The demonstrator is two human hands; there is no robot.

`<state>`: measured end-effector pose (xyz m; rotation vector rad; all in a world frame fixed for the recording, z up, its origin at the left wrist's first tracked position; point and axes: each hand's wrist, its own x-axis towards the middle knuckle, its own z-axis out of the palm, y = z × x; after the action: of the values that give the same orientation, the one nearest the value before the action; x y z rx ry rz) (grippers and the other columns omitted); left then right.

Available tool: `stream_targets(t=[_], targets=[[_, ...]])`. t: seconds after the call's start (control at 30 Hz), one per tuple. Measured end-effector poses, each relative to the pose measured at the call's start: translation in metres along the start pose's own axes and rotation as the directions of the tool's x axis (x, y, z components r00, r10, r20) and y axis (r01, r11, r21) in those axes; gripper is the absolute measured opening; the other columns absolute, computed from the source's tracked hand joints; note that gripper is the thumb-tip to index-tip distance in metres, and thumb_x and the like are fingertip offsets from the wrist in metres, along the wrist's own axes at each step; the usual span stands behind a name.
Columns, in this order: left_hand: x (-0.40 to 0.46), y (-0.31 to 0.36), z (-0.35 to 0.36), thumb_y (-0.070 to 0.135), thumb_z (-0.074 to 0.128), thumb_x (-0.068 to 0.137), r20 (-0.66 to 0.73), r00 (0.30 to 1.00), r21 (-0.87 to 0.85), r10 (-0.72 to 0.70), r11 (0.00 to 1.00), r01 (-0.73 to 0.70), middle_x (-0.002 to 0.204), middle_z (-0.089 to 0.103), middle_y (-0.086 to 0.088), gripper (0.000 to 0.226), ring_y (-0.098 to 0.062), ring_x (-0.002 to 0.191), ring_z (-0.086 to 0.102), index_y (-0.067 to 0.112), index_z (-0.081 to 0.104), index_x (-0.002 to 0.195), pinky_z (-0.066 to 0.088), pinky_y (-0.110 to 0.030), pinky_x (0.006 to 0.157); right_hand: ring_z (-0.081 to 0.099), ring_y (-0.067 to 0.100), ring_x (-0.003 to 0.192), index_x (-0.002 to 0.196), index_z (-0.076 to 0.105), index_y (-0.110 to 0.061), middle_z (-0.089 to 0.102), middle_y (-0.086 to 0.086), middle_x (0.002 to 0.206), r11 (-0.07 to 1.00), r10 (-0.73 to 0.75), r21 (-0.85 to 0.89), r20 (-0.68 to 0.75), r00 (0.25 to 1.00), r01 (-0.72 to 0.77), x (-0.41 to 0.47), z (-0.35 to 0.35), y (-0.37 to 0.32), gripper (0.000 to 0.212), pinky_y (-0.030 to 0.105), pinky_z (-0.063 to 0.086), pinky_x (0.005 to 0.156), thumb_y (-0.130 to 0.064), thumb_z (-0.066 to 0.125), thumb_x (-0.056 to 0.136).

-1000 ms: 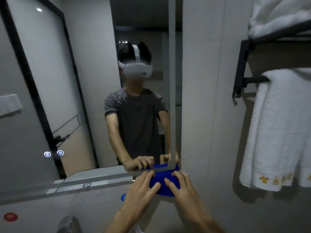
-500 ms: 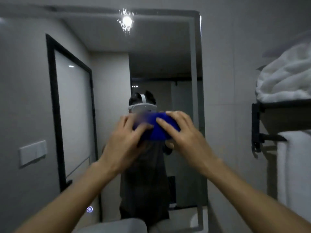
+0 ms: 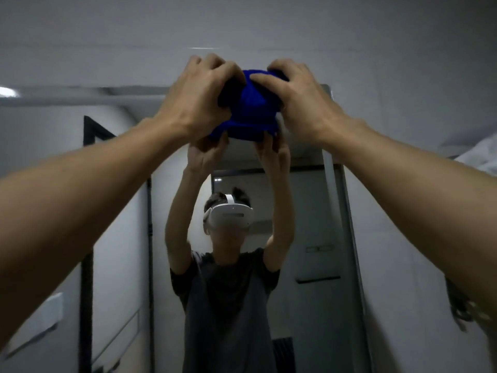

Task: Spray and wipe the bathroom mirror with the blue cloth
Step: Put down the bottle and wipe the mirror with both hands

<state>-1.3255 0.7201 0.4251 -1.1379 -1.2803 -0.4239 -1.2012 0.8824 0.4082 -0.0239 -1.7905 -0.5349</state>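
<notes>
Both arms stretched up — my left hand (image 3: 199, 98) and right hand (image 3: 298, 100) are curled around the bunched-up bright blue cloth (image 3: 248, 114), squeezed between them and pressed against the top edge of the big frameless bathroom mirror (image 3: 309, 238), fingers clamped down on it.

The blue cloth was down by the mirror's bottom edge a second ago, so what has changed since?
Both hands, left hand and right hand, swept the blue cloth up the mirror from its bottom edge to its top edge. Nothing was let go: both hands still press the cloth to the glass.
</notes>
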Motion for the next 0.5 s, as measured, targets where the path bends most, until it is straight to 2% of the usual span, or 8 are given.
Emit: stream_targets(t=[0.13,0.23,0.33,0.4,0.5], targets=[[0.022,-0.017,0.012,0.008,0.068,0.084,-0.024,0.998,0.012,-0.055,0.998,0.055,0.135,0.049,-0.02,0.049,-0.04,0.126,0.043,0.014,0.052,0.131,0.048,-0.053,0.095,0.04,0.03,0.126,0.141,0.044,-0.022,0.038,0.014,0.139,0.998,0.031,0.058,-0.031,0.999,-0.029,0.031,0.008,0.008,0.044,0.037,0.04,0.102,-0.018,0.048,0.097],[0.033,-0.026,0.02,0.01,0.067,0.088,-0.023,0.997,0.02,-0.074,0.997,0.075,0.137,0.047,-0.019,0.049,-0.039,0.126,0.045,0.013,0.049,0.133,0.048,-0.049,0.098,0.043,0.026,0.125,0.138,0.041,-0.023,0.036,0.01,0.14,0.989,0.066,0.133,-0.035,0.997,-0.061,0.044,0.016,0.01,0.044,0.04,0.045,0.103,-0.037,0.051,0.097],[0.036,-0.031,0.029,0.008,0.062,0.091,0.019,0.996,0.023,-0.089,0.996,0.089,0.139,0.048,-0.018,0.049,-0.036,0.125,0.048,0.013,0.046,0.137,0.045,-0.043,0.102,0.041,0.029,0.128,0.144,0.036,-0.023,0.039,0.01,0.141,0.999,0.045,-0.002,0.029,0.999,-0.045,0.051,0.032,0.011,0.052,0.044,0.04,0.107,-0.027,0.054,0.096],[0.034,-0.032,0.034,0.008,0.061,0.091,0.048,0.994,0.032,-0.103,0.994,0.101,0.141,0.048,-0.016,0.052,-0.035,0.127,0.048,0.013,0.044,0.14,0.042,-0.044,0.105,0.034,0.031,0.134,0.149,0.029,-0.022,0.036,0.011,0.146,0.993,0.069,-0.098,0.061,0.996,-0.063,0.055,0.039,0.011,0.064,0.047,0.033,0.111,-0.022,0.058,0.092],[0.03,-0.032,0.037,0.026,0.061,0.089,0.063,0.997,0.177,-0.043,0.984,0.031,0.152,0.04,-0.018,0.06,-0.034,0.142,0.033,0.01,0.04,0.142,0.021,-0.048,0.119,0.012,0.031,0.147,0.152,0.022,-0.017,0.02,0.012,0.158,0.972,0.067,-0.231,0.093,0.993,-0.044,0.059,0.042,0.012,0.072,0.052,0.014,0.119,-0.024,0.058,0.09]])
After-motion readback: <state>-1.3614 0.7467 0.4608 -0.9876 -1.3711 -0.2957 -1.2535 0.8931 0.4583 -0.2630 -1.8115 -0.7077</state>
